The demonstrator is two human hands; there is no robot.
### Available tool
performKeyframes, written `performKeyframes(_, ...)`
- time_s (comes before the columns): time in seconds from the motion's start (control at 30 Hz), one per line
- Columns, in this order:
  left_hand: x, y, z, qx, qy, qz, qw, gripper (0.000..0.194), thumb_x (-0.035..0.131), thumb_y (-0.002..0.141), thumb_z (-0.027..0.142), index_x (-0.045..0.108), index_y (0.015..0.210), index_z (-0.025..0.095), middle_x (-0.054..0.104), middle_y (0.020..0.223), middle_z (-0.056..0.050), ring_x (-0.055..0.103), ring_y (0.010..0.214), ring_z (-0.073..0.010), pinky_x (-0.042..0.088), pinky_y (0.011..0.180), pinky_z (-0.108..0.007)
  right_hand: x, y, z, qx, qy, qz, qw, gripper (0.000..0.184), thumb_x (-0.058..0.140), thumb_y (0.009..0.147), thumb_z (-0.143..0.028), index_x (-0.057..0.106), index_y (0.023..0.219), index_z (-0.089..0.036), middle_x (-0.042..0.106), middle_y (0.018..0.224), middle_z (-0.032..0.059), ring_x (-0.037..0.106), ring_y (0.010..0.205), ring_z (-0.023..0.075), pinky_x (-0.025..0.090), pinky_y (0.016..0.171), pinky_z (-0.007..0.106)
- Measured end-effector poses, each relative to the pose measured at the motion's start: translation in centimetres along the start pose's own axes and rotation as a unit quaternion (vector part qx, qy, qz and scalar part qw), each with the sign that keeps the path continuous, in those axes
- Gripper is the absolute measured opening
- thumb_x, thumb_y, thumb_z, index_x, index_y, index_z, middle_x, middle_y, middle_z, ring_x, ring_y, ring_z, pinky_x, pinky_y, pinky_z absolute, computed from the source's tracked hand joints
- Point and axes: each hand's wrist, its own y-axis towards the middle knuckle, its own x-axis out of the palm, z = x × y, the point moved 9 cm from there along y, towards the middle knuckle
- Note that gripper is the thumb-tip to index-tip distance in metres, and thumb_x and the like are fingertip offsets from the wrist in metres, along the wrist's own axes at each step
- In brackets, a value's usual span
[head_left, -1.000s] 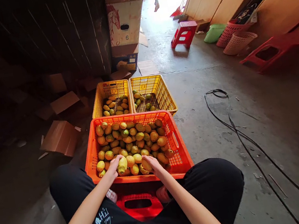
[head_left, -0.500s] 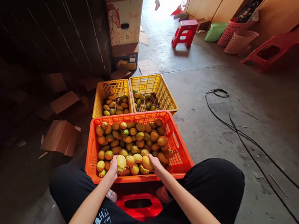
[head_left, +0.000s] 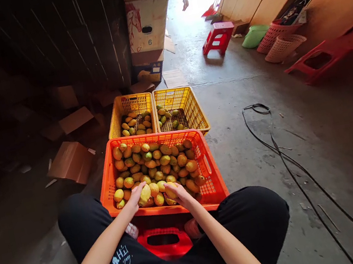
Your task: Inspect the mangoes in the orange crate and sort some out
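Note:
A large orange-red plastic crate [head_left: 219, 183] stands between my knees, full of yellow, orange-tinged and greenish lemons [head_left: 165, 160]. Near its front edge my left hand [head_left: 136, 197] is closed around a bumpy yellow lemon [head_left: 145, 195], with the thumb over its top. My right hand [head_left: 182, 195] grips another yellow lemon [head_left: 171, 191] a short way to the right, its thumb and fingers bent round the fruit. Both held lemons are just above the others, and the undersides of my fingers are hidden.
Two yellow crates, one on the left [head_left: 115, 117] and one on the right [head_left: 198, 110], hold some fruit behind the orange-red crate. Cardboard boxes [head_left: 71, 162] lie at left. A black cable [head_left: 290, 159] runs along the floor at right, and a red stool [head_left: 219, 39] stands farther back.
My right hand has turned its lemon and shifted slightly left, its fingers now covering more of it. My left hand's thumb has moved across the top of its lemon, which has turned.

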Motion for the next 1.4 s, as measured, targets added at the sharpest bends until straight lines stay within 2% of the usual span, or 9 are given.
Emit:
performKeyframes(0.2, -1.1, 0.0, 0.2, 0.018, 0.062, 0.055, 0.996, 0.031, 0.088, 0.081, 0.03, 0.062, 0.094, 0.019, 0.072, 0.079, -0.002, 0.068, 0.069, -0.0187, 0.052, 0.065, -0.028, -1.0, 0.1, -0.4, -0.024, -0.045, 0.044, 0.998, 0.025, 0.085, 0.071, -0.022, 0.063, 0.082, -0.023, 0.068, 0.07, -0.0004, 0.069, 0.062, 0.0189, 0.063, 0.059, 0.031)
performKeyframes(0.37, -1.7, 0.5, 0.6, 0.051, 0.042, 0.066, 0.996, 0.03, 0.092, 0.071, 0.03, 0.066, 0.079, 0.017, 0.068, 0.072, -0.001, 0.065, 0.067, -0.0169, 0.048, 0.063, -0.025, -1.1, 0.1, -1.1, -0.051, -0.069, 0.048, 0.995, 0.019, 0.082, 0.072, -0.028, 0.068, 0.082, -0.022, 0.067, 0.066, 0.0004, 0.069, 0.061, 0.021, 0.062, 0.056, 0.032)
performKeyframes(0.5, -1.3, 0.8, 0.1, 0.026, 0.03, 0.043, 0.998, 0.026, 0.087, 0.074, 0.033, 0.068, 0.072, 0.017, 0.068, 0.066, -0.003, 0.063, 0.059, -0.0168, 0.048, 0.057, -0.026, -1.1, 0.4, -1.0, -0.044, -0.07, 0.057, 0.995, 0.016, 0.079, 0.075, -0.031, 0.07, 0.083, -0.021, 0.068, 0.066, 0.0008, 0.072, 0.064, 0.0219, 0.061, 0.056, 0.031)
performKeyframes(0.63, -1.7, 0.7, 0.7, 0.058, 0.017, 0.075, 0.995, 0.018, 0.085, 0.078, 0.029, 0.072, 0.08, 0.016, 0.074, 0.074, -0.005, 0.07, 0.071, -0.0183, 0.054, 0.064, -0.024, -1.1, 0.6, -0.7, -0.028, -0.06, 0.058, 0.996, 0.014, 0.072, 0.081, -0.034, 0.069, 0.087, -0.022, 0.067, 0.063, -0.0005, 0.075, 0.068, 0.0226, 0.062, 0.06, 0.03)
performKeyframes(0.83, -1.0, 0.4, -0.4, -0.047, -0.05, 0.054, 0.996, 0.026, 0.054, 0.102, 0.037, 0.065, 0.096, 0.014, 0.073, 0.071, -0.009, 0.075, 0.065, -0.023, 0.058, 0.053, -0.028, -0.9, 0.3, -0.6, -0.004, -0.034, 0.05, 0.998, 0.013, 0.064, 0.084, -0.032, 0.069, 0.093, -0.023, 0.073, 0.071, 0.0015, 0.076, 0.068, 0.0226, 0.062, 0.061, 0.031)
performKeyframes(0.97, 0.0, -0.2, -0.4, -0.075, -0.09, 0.024, 0.993, 0.027, 0.051, 0.103, 0.038, 0.064, 0.105, 0.014, 0.074, 0.072, -0.01, 0.076, 0.063, -0.0235, 0.06, 0.051, -0.028, -0.9, 0.3, -0.6, 0.005, -0.02, 0.048, 0.999, 0.013, 0.06, 0.084, -0.03, 0.069, 0.092, -0.024, 0.073, 0.073, 0.0014, 0.078, 0.073, 0.0231, 0.062, 0.063, 0.032)
performKeyframes(1.1, 0.1, -0.5, -0.5, -0.081, -0.114, 0.036, 0.989, 0.024, 0.047, 0.105, 0.036, 0.063, 0.104, 0.018, 0.074, 0.075, -0.008, 0.076, 0.066, -0.0224, 0.064, 0.058, -0.03, -1.0, 0.4, -0.5, 0.005, -0.02, 0.048, 0.999, 0.011, 0.063, 0.084, -0.032, 0.069, 0.089, -0.025, 0.073, 0.075, 0.0011, 0.077, 0.075, 0.0229, 0.063, 0.065, 0.032)
performKeyframes(1.23, -0.1, -0.4, -0.6, -0.09, -0.111, 0.038, 0.989, 0.024, 0.047, 0.104, 0.034, 0.063, 0.099, 0.017, 0.072, 0.071, -0.007, 0.074, 0.062, -0.0221, 0.062, 0.054, -0.03, -1.0, 0.5, -0.5, -0.015, -0.017, 0.04, 0.999, 0.014, 0.074, 0.082, -0.036, 0.067, 0.086, -0.024, 0.071, 0.076, 0.0007, 0.075, 0.075, 0.0223, 0.065, 0.066, 0.033)
performKeyframes(1.4, -0.4, 0.2, -0.5, -0.075, -0.06, 0.027, 0.995, 0.025, 0.068, 0.095, 0.039, 0.062, 0.091, 0.014, 0.069, 0.066, -0.007, 0.07, 0.053, -0.0211, 0.059, 0.048, -0.029, -1.5, 0.8, -0.4, -0.036, -0.018, 0.058, 0.998, 0.032, 0.09, 0.07, -0.03, 0.061, 0.085, -0.025, 0.07, 0.079, 0.0011, 0.072, 0.076, 0.0218, 0.065, 0.064, 0.032)
